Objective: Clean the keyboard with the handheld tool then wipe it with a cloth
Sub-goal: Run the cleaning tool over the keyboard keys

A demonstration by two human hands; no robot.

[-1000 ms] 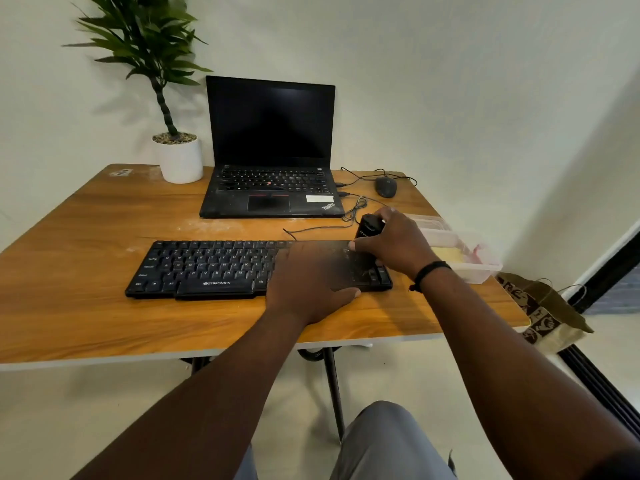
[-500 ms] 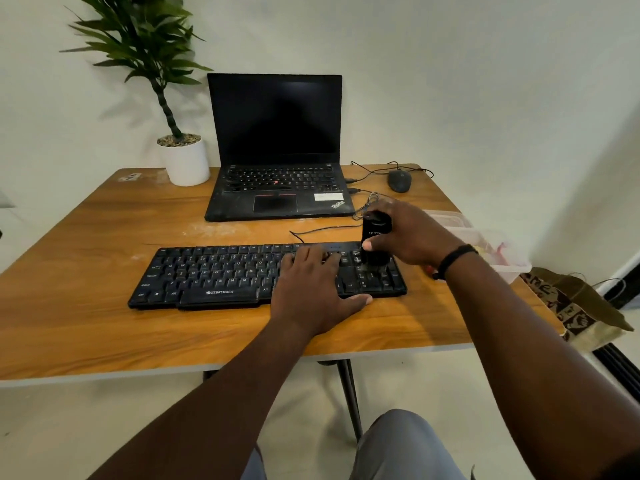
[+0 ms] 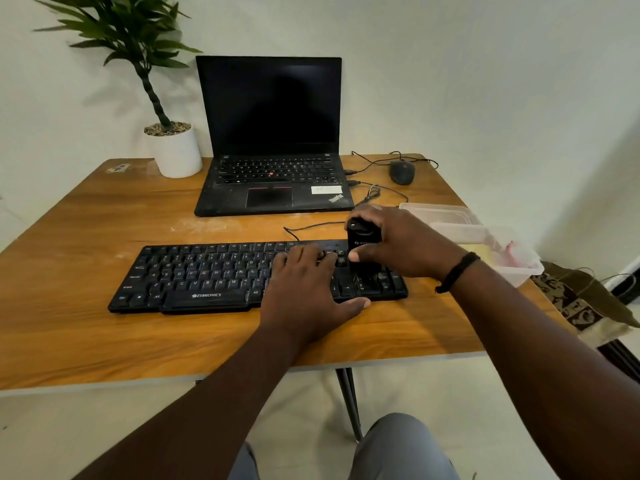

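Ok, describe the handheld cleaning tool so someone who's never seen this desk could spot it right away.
Start at the wooden table, then find the long black keyboard in front of the open laptop. Over the keyboard's right end stands the handheld tool, gripped by the right hand. Unlike the flat mouse lying farther back, it is a small upright black cylinder.

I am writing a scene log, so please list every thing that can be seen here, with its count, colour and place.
keyboard: 1, black, front centre of table
handheld tool: 1, black, upright over keyboard's right end
laptop: 1, black, open, behind keyboard
mouse: 1, dark, back right
potted plant: 1, green in white pot, back left
plastic container: 1, clear, right edge
table: 1, wooden
paper bag: 1, brown, floor at right
left hand: 1, flat on keyboard
right hand: 1, fingers grip tool
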